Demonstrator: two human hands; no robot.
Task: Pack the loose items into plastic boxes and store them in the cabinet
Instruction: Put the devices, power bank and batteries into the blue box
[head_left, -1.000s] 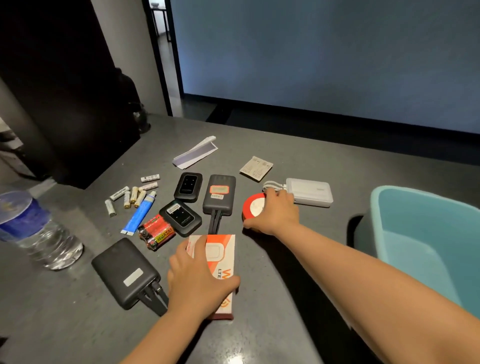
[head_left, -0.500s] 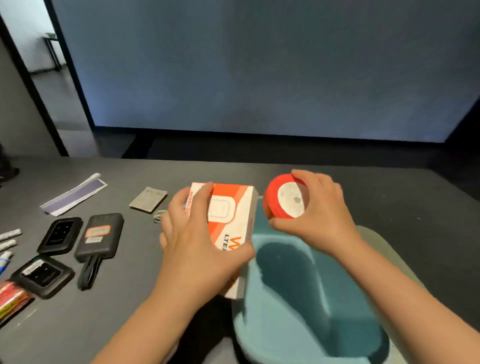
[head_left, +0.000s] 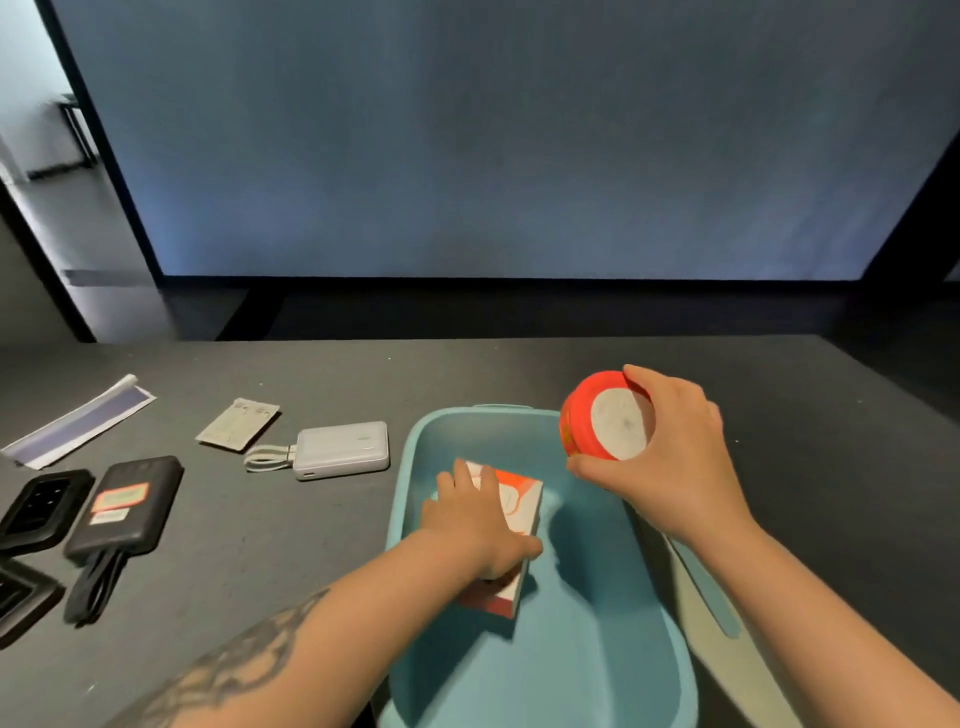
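Note:
A teal plastic box (head_left: 415, 447) sits on the dark table in front of me. Inside it my left hand (head_left: 475, 519) grips an orange-and-white carton (head_left: 519, 504), low against the box's floor. My right hand (head_left: 670, 457) holds a round red-and-white tin (head_left: 605, 423) above the box's far right rim, its white face turned toward me.
Left of the box lie a white power bank (head_left: 343, 449) with a cable, a small paper packet (head_left: 239, 431), a folded leaflet (head_left: 78, 421), a black power bank (head_left: 127, 506) with cables and two black router-like devices (head_left: 39, 504) at the left edge.
My left hand has lowered the carton from above the rim down into the teal box. My right hand has carried the tin farther right, over the box's far rim.

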